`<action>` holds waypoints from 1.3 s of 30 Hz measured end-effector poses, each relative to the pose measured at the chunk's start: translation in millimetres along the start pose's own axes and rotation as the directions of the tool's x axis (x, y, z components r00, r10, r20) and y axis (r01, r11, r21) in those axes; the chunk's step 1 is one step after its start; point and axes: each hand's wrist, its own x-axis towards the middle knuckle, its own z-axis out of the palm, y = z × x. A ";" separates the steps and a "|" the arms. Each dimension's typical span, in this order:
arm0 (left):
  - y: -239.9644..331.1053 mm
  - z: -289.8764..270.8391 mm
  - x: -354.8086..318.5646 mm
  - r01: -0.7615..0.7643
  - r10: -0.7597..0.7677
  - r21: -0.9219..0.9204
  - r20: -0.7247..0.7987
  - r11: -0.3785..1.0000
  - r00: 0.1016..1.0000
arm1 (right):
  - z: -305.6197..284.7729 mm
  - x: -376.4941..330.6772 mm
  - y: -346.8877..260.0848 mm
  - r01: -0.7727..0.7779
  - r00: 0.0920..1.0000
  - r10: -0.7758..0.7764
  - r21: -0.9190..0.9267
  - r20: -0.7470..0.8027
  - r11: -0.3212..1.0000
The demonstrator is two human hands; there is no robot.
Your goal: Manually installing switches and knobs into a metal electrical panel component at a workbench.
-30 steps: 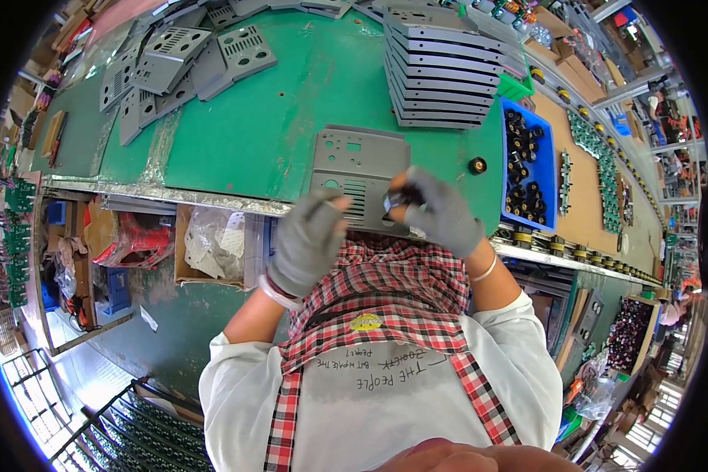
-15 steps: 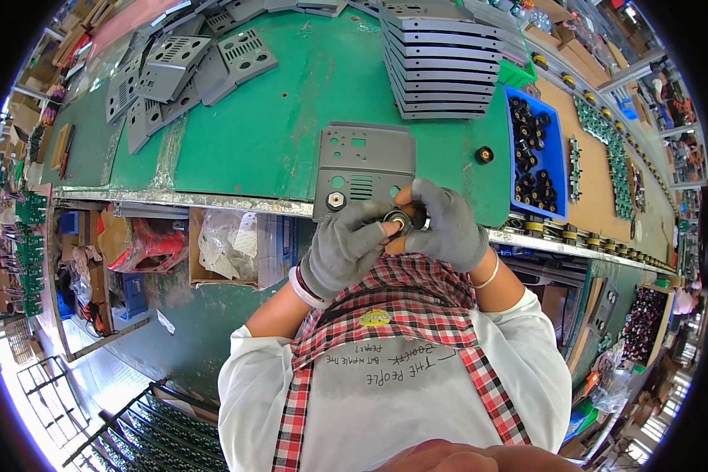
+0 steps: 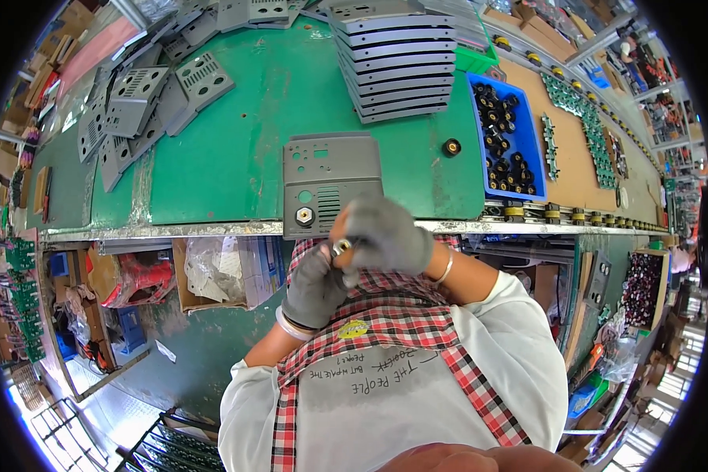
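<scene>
Left hand (image 3: 316, 293) shifted lower, pinching a fitting (image 3: 341, 247), right hand (image 3: 389, 234) blurred, grip unclear, lettering (image 3: 385, 379) on white shirt (image 3: 499, 346)

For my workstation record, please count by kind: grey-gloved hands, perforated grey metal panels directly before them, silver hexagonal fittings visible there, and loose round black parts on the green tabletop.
Left grey-gloved hand and right grey-gloved hand: 2
Perforated grey metal panel: 1
Silver hexagonal fitting: 1
Loose round black part: 1
Total: 5
</scene>
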 end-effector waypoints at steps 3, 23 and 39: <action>-8.5 -5.5 2.4 0.395 -0.559 -0.884 0.201 0.251 0.804 | -13.5 -25.1 23.4 -0.523 0.851 0.521 -0.041 -0.065 0.851; 1.1 -0.5 2.5 0.261 -0.492 -0.905 0.067 0.337 0.868 | 5.7 -3.0 7.4 0.006 0.982 0.003 -0.049 0.187 0.999; -16.2 -6.7 -1.1 0.353 -0.452 -0.930 0.275 0.097 0.849 | -10.3 1.2 -3.7 -0.188 0.925 0.215 -0.114 0.313 0.976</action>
